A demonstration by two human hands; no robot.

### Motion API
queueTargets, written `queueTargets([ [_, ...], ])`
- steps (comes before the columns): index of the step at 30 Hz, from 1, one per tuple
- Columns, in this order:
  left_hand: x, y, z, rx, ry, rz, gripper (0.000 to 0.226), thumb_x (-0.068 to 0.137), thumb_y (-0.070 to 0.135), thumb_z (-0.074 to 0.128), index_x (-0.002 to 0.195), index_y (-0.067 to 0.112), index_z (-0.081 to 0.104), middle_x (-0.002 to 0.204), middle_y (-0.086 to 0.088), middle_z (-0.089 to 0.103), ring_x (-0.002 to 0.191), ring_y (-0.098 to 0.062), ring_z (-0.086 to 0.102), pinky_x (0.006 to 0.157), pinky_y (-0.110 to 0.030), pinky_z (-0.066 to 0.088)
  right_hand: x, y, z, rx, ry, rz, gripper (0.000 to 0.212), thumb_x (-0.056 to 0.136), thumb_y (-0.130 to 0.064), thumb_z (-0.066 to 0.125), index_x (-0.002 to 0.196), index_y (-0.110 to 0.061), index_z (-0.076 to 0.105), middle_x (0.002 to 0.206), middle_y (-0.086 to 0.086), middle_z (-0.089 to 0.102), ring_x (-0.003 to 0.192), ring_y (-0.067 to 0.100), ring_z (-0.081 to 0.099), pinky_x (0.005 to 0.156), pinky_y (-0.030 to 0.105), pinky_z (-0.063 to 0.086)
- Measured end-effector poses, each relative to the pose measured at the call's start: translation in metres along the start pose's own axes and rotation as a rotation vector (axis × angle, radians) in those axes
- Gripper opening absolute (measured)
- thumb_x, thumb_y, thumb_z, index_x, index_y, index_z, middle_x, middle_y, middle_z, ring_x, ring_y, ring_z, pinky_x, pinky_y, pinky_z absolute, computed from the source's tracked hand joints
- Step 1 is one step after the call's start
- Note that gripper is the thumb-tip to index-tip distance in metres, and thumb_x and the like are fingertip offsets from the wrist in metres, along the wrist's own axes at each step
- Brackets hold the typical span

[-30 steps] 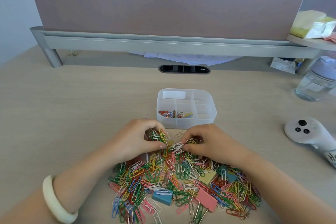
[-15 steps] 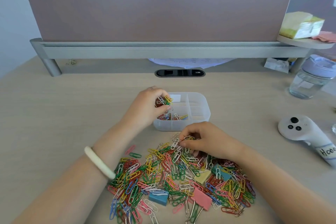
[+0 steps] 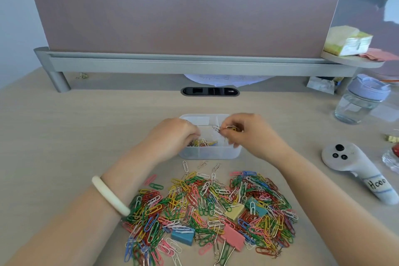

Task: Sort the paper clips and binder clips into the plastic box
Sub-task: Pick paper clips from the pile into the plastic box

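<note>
- Left hand [image 3: 172, 136] is over the box's near-left compartment, fingers curled down among the clips already there; whether it grips any I cannot tell.
- Box [image 3: 209, 154] sits mid-surface, at 12 o'clock from the pile [image 3: 207, 207]; its near wall is bare and low.
- Right hand [image 3: 250, 134] is over the box's right half, fingers pinched narrow on a small bunch of paper clips [image 3: 228, 128].
- To do this step well, I judge: lower the bunch below the rim before letting go, into the paper-clip cell, so none bounce into a neighbour.
- Binder clips, blue [image 3: 183, 236], yellow [image 3: 235, 211] and pink [image 3: 234, 237], lie at the pile's 6 o'clock side, unsorted.
- Room: surface [image 3: 86, 136] at 9 o'clock is open; at 3 o'clock a controller [image 3: 345, 157] and a jar [image 3: 360, 101] stand well apart from the box, so the right elbow has less swing.
</note>
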State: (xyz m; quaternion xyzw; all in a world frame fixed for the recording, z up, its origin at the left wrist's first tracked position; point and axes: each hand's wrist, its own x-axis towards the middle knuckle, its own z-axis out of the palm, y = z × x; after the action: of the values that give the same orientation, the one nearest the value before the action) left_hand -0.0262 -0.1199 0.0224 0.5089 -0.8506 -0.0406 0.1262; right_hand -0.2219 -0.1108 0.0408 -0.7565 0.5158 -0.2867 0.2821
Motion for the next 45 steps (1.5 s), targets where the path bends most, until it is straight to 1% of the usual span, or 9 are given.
queueTargets([
  [7,-0.031,0.002,-0.010,-0.151,0.266,0.104,0.028,0.086,0.026,0.039,0.094,0.017,0.064,0.098,0.002,0.066,0.080,-0.017,0.062,0.066,-0.029,0.046,0.037,-0.003,0.021,-0.402,-0.096,-0.137,0.010,0.084,-0.012,0.057,0.087,-0.009,0.066,0.087,0.004,0.063,0.080,0.018,0.055,0.070,0.028,0.043],
  [11,-0.057,0.002,-0.011,-0.219,0.237,0.084,0.031,0.085,0.035,0.036,0.094,0.024,0.064,0.091,0.013,0.062,0.074,-0.004,0.055,0.061,-0.021,0.043,0.038,-0.003,0.036,-0.574,-0.200,-0.139,0.014,0.084,-0.016,0.058,0.092,-0.012,0.067,0.103,0.006,0.067,0.097,0.024,0.058,0.082,0.035,0.047],
  [15,-0.073,0.003,-0.002,-0.265,0.091,0.037,0.016,0.087,0.027,0.054,0.102,0.026,0.062,0.095,0.017,0.056,0.080,-0.004,0.057,0.071,-0.022,0.047,0.029,-0.008,0.029,-0.503,-0.224,-0.114,0.026,0.085,-0.025,0.060,0.109,-0.015,0.064,0.110,0.003,0.068,0.104,0.020,0.059,0.091,0.034,0.046],
  [19,-0.088,-0.003,0.005,-0.303,-0.124,0.019,0.057,0.071,0.067,0.051,0.116,0.033,0.056,0.113,0.017,0.052,0.104,0.000,0.049,0.093,-0.024,0.042,0.000,-0.010,0.009,-0.311,-0.036,-0.197,0.020,0.086,-0.023,0.059,0.104,-0.016,0.065,0.105,0.002,0.067,0.092,0.014,0.061,0.085,0.026,0.046],
  [22,-0.096,0.001,0.006,-0.306,-0.231,0.009,0.087,0.054,0.085,0.039,0.126,0.036,0.046,0.122,0.019,0.045,0.108,0.002,0.042,0.091,-0.013,0.036,-0.035,0.000,-0.010,-0.304,-0.083,-0.203,0.022,0.081,-0.035,0.063,0.100,-0.024,0.063,0.092,-0.004,0.057,0.078,0.011,0.055,0.074,0.020,0.044],
  [25,-0.093,0.015,0.009,-0.231,-0.271,0.001,0.080,0.063,0.069,0.054,0.133,0.035,0.036,0.132,0.014,0.039,0.117,-0.002,0.031,0.094,-0.015,0.030,-0.061,0.015,-0.025,-0.405,-0.347,0.040,0.047,0.075,-0.054,0.058,0.113,-0.027,0.055,0.096,-0.007,0.050,0.084,0.009,0.051,0.079,0.024,0.041],
  [28,-0.085,0.031,0.015,-0.129,-0.283,0.010,0.082,0.069,0.062,0.061,0.138,0.031,0.028,0.138,0.009,0.033,0.128,-0.009,0.023,0.105,-0.026,0.024,-0.072,0.030,-0.022,-0.520,-0.432,0.183,0.057,0.078,-0.055,0.056,0.122,-0.019,0.047,0.111,0.003,0.047,0.098,0.017,0.051,0.090,0.032,0.042],
  [39,-0.062,0.046,0.028,-0.171,-0.236,0.035,0.045,0.077,0.040,0.065,0.119,0.028,0.053,0.118,0.005,0.050,0.108,-0.012,0.049,0.087,-0.024,0.038,-0.058,0.018,0.009,-0.404,-0.386,0.018,0.034,0.076,-0.027,0.069,0.108,-0.020,0.060,0.101,0.003,0.058,0.083,0.012,0.049,0.073,0.025,0.039],
  [45,-0.051,0.040,0.032,-0.241,-0.179,0.031,0.029,0.078,0.023,0.065,0.107,0.023,0.062,0.097,0.008,0.057,0.089,-0.007,0.053,0.070,-0.016,0.036,-0.051,0.024,0.006,-0.263,-0.354,0.022,0.022,0.077,-0.022,0.068,0.098,-0.025,0.065,0.088,-0.006,0.056,0.065,-0.004,0.048,0.058,0.006,0.036],
])
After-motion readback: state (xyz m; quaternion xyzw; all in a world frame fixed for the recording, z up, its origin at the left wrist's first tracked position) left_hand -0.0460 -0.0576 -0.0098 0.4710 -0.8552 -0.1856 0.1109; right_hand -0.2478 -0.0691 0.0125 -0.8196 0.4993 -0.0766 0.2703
